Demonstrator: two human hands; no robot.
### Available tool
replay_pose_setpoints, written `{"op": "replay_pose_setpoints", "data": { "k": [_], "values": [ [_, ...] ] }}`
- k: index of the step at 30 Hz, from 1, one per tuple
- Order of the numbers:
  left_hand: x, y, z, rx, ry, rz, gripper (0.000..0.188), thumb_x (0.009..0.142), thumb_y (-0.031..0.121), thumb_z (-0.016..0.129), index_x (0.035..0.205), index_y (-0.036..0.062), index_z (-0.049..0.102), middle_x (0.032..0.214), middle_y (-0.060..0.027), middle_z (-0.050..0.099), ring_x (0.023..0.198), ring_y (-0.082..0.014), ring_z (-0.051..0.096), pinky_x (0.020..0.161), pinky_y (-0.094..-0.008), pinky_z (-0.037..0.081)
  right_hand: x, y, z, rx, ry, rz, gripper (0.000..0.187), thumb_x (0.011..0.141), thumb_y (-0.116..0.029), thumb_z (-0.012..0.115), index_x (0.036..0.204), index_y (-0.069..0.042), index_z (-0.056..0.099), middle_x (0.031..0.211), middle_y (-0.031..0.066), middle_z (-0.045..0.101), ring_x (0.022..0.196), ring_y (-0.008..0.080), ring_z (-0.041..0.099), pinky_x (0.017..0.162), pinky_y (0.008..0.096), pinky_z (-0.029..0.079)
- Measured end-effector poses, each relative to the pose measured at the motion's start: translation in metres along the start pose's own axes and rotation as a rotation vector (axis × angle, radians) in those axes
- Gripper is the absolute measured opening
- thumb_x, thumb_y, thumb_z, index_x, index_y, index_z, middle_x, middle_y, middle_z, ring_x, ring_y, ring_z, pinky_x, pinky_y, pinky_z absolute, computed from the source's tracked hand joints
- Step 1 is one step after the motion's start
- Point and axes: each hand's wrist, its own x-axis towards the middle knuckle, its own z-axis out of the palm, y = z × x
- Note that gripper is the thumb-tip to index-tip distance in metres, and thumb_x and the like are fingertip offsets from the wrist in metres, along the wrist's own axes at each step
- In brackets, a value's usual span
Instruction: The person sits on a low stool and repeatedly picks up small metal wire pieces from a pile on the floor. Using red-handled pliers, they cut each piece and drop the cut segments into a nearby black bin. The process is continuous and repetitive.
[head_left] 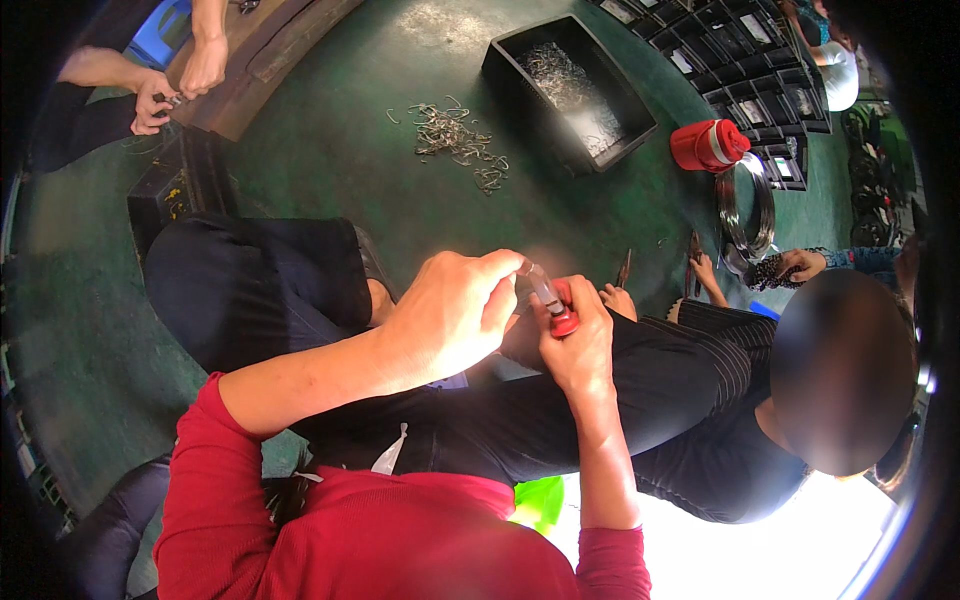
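Observation:
Raised over my lap, my left hand [450, 312] pinches one end of a curved, silvery metal piece [541, 284] between thumb and fingertips. The piece spans the small gap across to my right hand [583, 345]. That hand is closed around a red-handled tool that looks like pliers [565, 324], its metal part meeting the lower end of the curved piece. Glare and my fingers hide most of the tool, so its exact kind is uncertain. On the green floor ahead lies a loose pile of small bent metal hooks [455, 135].
A black bin [575, 150] holding many metal pieces stands ahead. To its right are a red jug [705, 146], a wire coil [748, 215] and stacked black crates [745, 60]. Co-workers sit close at the right; another person's hands [152, 98] work at upper left beside a wooden bench [255, 80].

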Motion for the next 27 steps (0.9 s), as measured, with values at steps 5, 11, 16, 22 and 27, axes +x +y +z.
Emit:
{"op": "replay_pose_setpoints", "data": {
  "k": [5, 11, 16, 22, 27],
  "values": [
    [-0.001, 0.001, 0.005, -0.083, 0.081, -0.001, 0.019, 0.079, -0.001, 0.058, 0.096, -0.0066, 0.061, 0.063, -0.0246, 0.059, 0.054, -0.0358, 0.061, 0.051, -0.041, 0.047, -0.001, 0.001, 0.007, -0.016, 0.049, 0.025, 0.03, 0.065, 0.0, 0.065, 0.093, -0.004, 0.054, 0.089, 0.0149, 0.054, 0.086, 0.0366, 0.055, 0.073, 0.0434, 0.046],
    [0.001, -0.005, 0.002, -0.065, -0.03, -0.059, 0.02, 0.091, 0.004, 0.05, 0.106, -0.0042, 0.061, 0.064, -0.0135, 0.064, 0.06, -0.0193, 0.067, 0.054, -0.0294, 0.05, 0.002, 0.007, 0.005, -0.014, 0.041, -0.004, 0.028, 0.071, -0.003, 0.067, 0.096, -0.004, 0.054, 0.093, 0.0157, 0.054, 0.09, 0.0378, 0.054, 0.074, 0.0443, 0.046],
    [0.022, -0.019, -0.013, -0.302, -0.015, -0.179, 0.022, 0.095, 0.011, 0.052, 0.109, -0.003, 0.062, 0.091, -0.013, 0.07, 0.083, -0.0185, 0.069, 0.07, -0.0296, 0.055, -0.002, 0.006, -0.01, 0.232, -0.2, 0.148, 0.026, 0.085, -0.015, 0.066, 0.105, -0.003, 0.055, 0.092, 0.0106, 0.06, 0.084, 0.0249, 0.059, 0.073, 0.0373, 0.047],
    [0.034, -0.027, -0.026, -0.909, -0.047, -0.373, 0.032, 0.095, 0.02, 0.057, 0.116, -0.0044, 0.061, 0.115, -0.0165, 0.065, 0.106, -0.027, 0.064, 0.089, -0.0371, 0.052, -0.01, -0.01, -0.016, 1.018, -0.739, 0.377, 0.042, 0.092, -0.035, 0.062, 0.115, 0.0, 0.054, 0.1, 0.0078, 0.063, 0.091, 0.0175, 0.062, 0.081, 0.03, 0.049],
    [0.03, -0.019, -0.02, -0.914, -0.044, -0.287, 0.032, 0.096, 0.02, 0.055, 0.119, -0.002, 0.06, 0.117, -0.0154, 0.064, 0.109, -0.0281, 0.063, 0.093, -0.0379, 0.051, -0.011, -0.025, -0.015, 1.253, -0.925, 0.44, 0.056, 0.089, -0.044, 0.063, 0.118, 0.002, 0.051, 0.109, 0.017, 0.062, 0.105, 0.0289, 0.061, 0.091, 0.0447, 0.051]
  ]
}}
